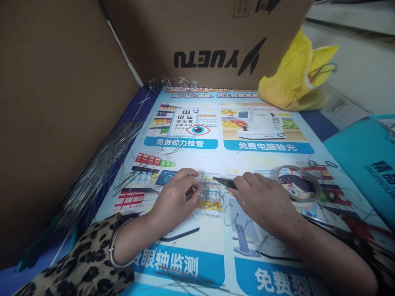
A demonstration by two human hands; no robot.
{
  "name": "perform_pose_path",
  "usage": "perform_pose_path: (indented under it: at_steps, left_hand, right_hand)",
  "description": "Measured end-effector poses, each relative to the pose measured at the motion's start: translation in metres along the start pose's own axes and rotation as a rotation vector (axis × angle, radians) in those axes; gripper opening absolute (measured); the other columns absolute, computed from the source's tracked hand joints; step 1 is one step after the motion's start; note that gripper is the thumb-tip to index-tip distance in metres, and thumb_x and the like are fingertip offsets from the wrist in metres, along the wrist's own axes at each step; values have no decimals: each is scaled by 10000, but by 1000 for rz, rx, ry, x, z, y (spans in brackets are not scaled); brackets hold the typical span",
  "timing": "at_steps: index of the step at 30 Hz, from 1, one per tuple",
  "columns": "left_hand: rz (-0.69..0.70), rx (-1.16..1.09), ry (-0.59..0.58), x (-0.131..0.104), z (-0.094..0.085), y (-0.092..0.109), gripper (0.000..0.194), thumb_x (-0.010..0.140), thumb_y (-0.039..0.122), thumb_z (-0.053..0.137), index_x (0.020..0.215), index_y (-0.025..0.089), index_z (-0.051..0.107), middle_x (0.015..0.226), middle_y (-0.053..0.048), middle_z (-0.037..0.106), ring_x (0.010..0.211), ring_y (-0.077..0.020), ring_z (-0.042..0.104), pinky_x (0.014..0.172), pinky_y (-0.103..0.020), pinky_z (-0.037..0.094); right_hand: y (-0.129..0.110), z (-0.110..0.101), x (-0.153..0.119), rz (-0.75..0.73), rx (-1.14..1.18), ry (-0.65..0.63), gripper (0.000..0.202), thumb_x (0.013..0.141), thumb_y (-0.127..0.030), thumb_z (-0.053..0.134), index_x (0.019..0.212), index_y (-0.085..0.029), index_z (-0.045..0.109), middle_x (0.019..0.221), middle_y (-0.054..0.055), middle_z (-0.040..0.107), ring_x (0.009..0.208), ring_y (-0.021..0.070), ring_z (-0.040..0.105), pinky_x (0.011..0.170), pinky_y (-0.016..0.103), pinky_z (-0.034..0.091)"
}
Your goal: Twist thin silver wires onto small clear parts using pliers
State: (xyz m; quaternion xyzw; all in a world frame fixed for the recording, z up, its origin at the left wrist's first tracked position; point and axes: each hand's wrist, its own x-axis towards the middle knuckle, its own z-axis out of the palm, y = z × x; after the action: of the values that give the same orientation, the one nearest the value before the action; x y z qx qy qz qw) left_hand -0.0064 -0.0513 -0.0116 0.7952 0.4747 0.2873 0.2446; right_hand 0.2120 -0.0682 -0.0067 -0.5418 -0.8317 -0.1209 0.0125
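My left hand [175, 195] is closed in a pinch on a thin looped wire piece [211, 195], over a printed poster sheet [224, 230]. My right hand [265, 199] is wrapped round a pair of pliers [226, 182], whose dark, pointed jaws aim left at the wire loops. Whether the jaw tips touch the wire I cannot tell. A roll of clear tape [316, 185] lies just beyond my right wrist. Loose wire bits are scattered on the poster around both hands.
A bundle of long thin wires [105, 158] lies at left beside a cardboard panel [61, 82]. Another cardboard box [200, 33] stands behind. A yellow bag [284, 82] sits back right, a teal bag [364, 144] at right. Several small wire pieces [173, 83] lie at the back.
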Motion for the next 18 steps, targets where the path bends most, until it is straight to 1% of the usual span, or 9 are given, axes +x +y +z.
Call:
perform_pose_path:
  at_steps: [7, 12, 15, 18]
  left_hand:
    - [44, -28, 20, 1, -1, 3, 76, 781, 116, 539, 738, 167, 576, 997, -83, 602, 967, -186, 582, 750, -302, 505]
    - [2, -57, 6, 2, -2, 4, 89, 771, 108, 548, 711, 164, 582, 978, -83, 611, 986, -190, 577, 742, -298, 503]
    - [-3, -67, 9, 3, -3, 5, 101, 758, 90, 557, 701, 167, 588, 958, -76, 616, 995, -188, 573, 758, -304, 499]
    - [13, -66, 6, 3, -3, 6, 94, 756, 90, 563, 709, 168, 589, 962, -76, 615, 1004, -188, 569, 777, -311, 497]
  right_hand:
    - [1, -2, 2, -1, -23, 34, 189, 858, -343, 477, 757, -194, 532, 703, 51, 554, 670, 200, 502, 552, 298, 230]
    - [3, -4, 2, -3, -23, 55, 198, 859, -343, 471, 742, -194, 528, 703, 52, 551, 677, 206, 504, 561, 299, 242]
    - [3, -2, 2, 8, 12, 67, 218, 864, -355, 458, 740, -188, 524, 706, 50, 554, 672, 201, 511, 552, 292, 244]
    - [2, 0, 2, 42, 97, 85, 244, 878, -370, 425, 752, -183, 521, 717, 46, 563, 662, 186, 522, 540, 276, 250]
